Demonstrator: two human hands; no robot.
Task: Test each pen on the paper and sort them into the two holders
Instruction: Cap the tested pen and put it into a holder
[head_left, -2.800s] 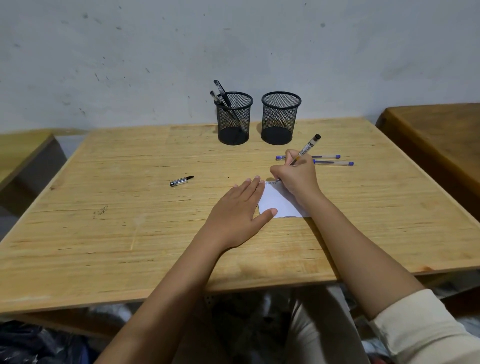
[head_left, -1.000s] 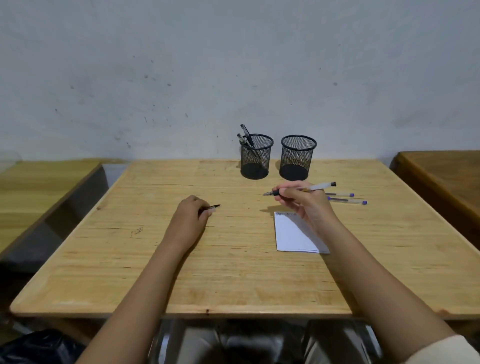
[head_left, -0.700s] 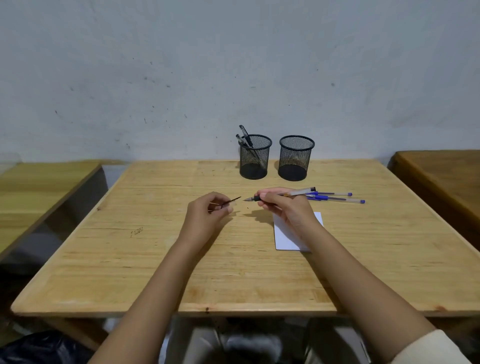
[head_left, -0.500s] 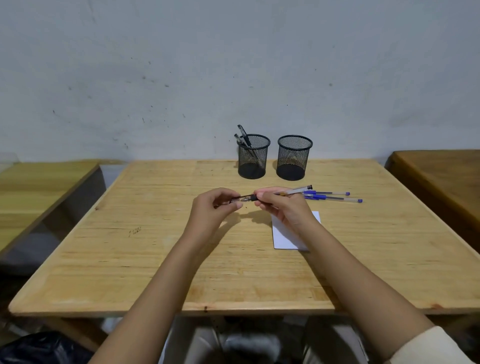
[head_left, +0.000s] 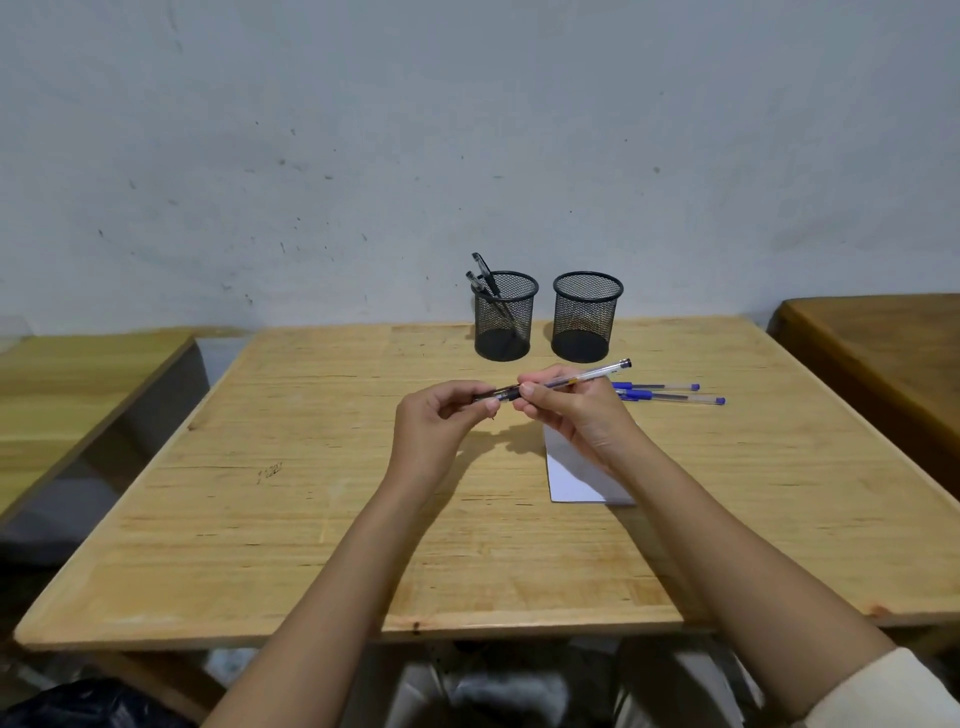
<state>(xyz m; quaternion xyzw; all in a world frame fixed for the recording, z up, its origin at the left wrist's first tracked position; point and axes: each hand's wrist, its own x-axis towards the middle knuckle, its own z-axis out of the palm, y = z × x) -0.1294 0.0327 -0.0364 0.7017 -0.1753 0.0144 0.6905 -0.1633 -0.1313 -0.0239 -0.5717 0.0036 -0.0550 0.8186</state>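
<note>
Scuffed grey wall behind, pale wooden table (head_left: 311, 519) in front. Mid-air above it, clear-barrelled pen (head_left: 587, 376) held level between both hands. Fingers of the left hand (head_left: 441, 421) curled, pinching the dark cap (head_left: 491, 397) at the tip end. Thumb and fingers of the right hand (head_left: 576, 410) closed round the barrel, just beside. Under the right wrist, white paper (head_left: 571, 480), flat on the wood. Further right, two blue pens (head_left: 670, 393) lying side by side, probably untested. At the far edge, left holder (head_left: 505, 317) with black pens (head_left: 485, 275) leaning in it; right holder (head_left: 587, 317) seemingly empty.

Likely step: cap going on or coming off, hard to tell which. Risks:
- Cap seated crooked and popping loose.
- Barrel slipping from so light a pinch, rolling in among the blue pens, tested muddled with untested.
- Wrong holder picked, no visible label on either.
- Light mesh holder tipped by a careless drop.
</note>
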